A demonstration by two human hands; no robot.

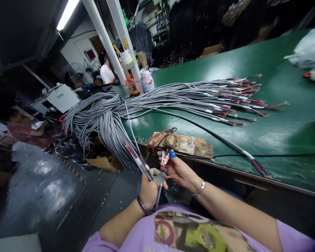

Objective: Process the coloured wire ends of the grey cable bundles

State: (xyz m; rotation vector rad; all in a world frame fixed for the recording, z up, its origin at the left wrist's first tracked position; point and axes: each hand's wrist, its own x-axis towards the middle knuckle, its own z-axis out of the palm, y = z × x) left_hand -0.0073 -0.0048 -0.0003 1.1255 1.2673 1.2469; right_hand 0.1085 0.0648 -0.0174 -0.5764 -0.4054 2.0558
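My left hand (148, 191) is closed around a grey cable (136, 161) whose stripped end shows red and coloured wires; its thumb is wrapped in tape. My right hand (180, 171) is just to the right of it, pinching a small pink clip (165, 158) at the cable's wire ends, with a blue cap on one fingertip. Both hands hover below the front edge of the green table (278, 105). A big bundle of grey cables (152, 101) lies across the table and droops off its left end.
A taped brown block with red wires (183, 142) sits at the table edge near my hands. A single dark cable (225, 141) runs to the right. A white bag (309, 49) lies far right. Another person (106, 71) sits at the back left, by a white pillar (107, 42).
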